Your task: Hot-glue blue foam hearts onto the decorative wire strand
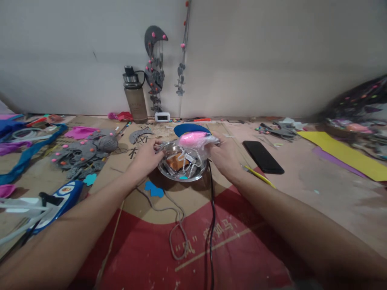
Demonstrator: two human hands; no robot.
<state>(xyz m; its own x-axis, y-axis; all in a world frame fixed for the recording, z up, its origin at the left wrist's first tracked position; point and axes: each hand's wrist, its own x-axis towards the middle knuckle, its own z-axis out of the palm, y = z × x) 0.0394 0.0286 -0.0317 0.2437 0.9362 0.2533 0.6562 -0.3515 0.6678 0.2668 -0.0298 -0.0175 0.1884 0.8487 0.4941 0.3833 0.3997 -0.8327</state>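
Observation:
A shiny metal bowl (198,177) stands on the cardboard in front of me. Inside lie an orange-brown piece (177,162), clear stringy plastic bits and a scrap of teal. My left hand (147,156) is closed at the bowl's left rim, its fingertips partly hidden. Over the bowl's far right side, my right hand (223,153) grips a clear plastic bag (207,141) with something bright pink (192,139) in it. Behind the bag a dark blue oval piece (186,129) shows, partly covered.
A drink bottle (136,98) and small white clock (162,117) stand by the wall. At left lie grey felt pieces (81,151) and a blue-and-white iron (57,205). A black phone (263,157) lies right. A black cable (212,225) and grey cord (173,241) cross the cardboard.

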